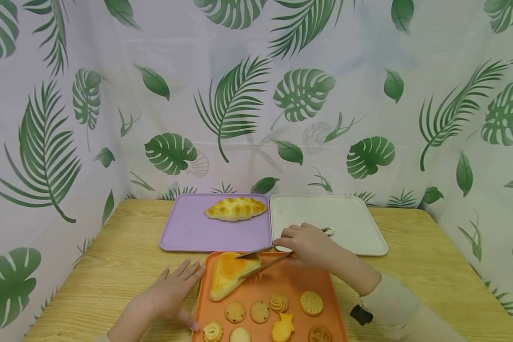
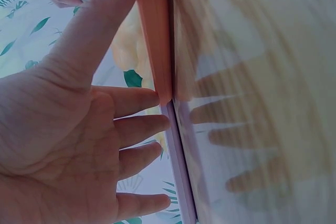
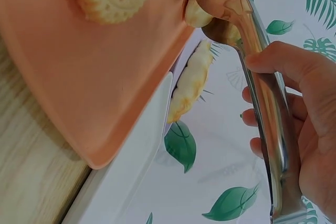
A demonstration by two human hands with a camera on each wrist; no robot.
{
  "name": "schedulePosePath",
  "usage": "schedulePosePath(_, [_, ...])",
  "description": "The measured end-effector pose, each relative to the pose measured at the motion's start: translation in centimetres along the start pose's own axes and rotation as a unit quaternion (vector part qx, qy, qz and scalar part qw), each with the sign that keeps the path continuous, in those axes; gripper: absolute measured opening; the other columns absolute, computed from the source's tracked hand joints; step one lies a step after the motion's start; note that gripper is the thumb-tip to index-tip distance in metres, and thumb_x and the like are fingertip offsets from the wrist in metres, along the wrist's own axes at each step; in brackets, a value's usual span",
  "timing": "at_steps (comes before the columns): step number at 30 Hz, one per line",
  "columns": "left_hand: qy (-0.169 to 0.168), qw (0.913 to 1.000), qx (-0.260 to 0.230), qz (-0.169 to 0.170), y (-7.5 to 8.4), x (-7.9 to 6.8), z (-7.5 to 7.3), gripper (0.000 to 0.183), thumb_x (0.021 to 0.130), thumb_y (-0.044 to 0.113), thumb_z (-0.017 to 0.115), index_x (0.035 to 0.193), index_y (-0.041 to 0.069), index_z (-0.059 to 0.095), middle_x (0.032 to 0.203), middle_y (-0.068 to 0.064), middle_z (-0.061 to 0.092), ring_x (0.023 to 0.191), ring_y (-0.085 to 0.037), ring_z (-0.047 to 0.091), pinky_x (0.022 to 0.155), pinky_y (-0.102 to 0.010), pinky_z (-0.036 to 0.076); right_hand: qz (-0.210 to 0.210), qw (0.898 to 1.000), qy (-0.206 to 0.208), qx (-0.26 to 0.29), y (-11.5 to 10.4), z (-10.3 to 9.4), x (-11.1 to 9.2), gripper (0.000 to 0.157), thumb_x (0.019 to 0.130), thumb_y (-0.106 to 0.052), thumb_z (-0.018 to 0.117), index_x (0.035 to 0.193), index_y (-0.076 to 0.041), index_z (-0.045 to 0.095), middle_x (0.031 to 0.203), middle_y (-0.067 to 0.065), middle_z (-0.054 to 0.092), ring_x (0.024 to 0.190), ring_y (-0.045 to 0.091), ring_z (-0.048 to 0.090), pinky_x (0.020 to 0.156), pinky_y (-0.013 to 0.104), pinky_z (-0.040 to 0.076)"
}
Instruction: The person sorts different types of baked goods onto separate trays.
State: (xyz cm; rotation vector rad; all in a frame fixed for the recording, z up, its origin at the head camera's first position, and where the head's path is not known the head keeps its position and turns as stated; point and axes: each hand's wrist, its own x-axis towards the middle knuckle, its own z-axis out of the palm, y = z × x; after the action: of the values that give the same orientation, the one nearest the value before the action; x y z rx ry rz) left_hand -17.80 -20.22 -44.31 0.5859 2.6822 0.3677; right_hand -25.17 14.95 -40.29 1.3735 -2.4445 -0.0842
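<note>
Gripping tongs (image 1: 267, 265) in right hand (image 1: 308, 245), straddling triangular bread (image 1: 227, 274) at far-left corner of orange tray (image 1: 314, 278); probably light, squashy, best pinched mid-body!

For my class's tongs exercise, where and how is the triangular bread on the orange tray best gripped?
Probably grip the triangular bread across its right-hand corner in the head view, coming from the right: it narrows there, so the tongs can straddle it, and the right hand holds them on that side.
</note>
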Motion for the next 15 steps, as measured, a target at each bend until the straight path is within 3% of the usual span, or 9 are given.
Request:
schedulePosePath(5, [0.000, 1.0000, -0.002, -0.001, 0.1, 0.0, -0.1, 0.125, 0.056, 0.058, 0.083, 0.154, 0.008, 0.026, 0.161, -0.017, 0.023, 0.151, -0.039, 0.013, 0.112, -0.073, 0.015, -0.003, 1.000, 0.026, -0.006, 0.0, -0.1, -0.5, 0.030, 0.074, -0.018, 0.076, 0.104, -0.018, 0.073, 0.088, -0.005, 0.065, 0.077, 0.011, 0.059, 0.061, 0.024, 0.043])
schedulePosePath(15, [0.004, 1.0000, -0.005, -0.003, 0.3, -0.1, -0.2, 0.125, 0.056, 0.056, 0.085, 0.154, 0.007, 0.027, 0.161, -0.017, 0.024, 0.151, -0.040, 0.013, 0.112, -0.073, 0.015, 0.033, 0.998, 0.047, 0.011, 1.2, -0.7, -1.3, 0.038, 0.074, -0.024, 0.081, 0.110, -0.015, 0.072, 0.095, -0.003, 0.068, 0.087, 0.015, 0.062, 0.071, 0.032, 0.052])
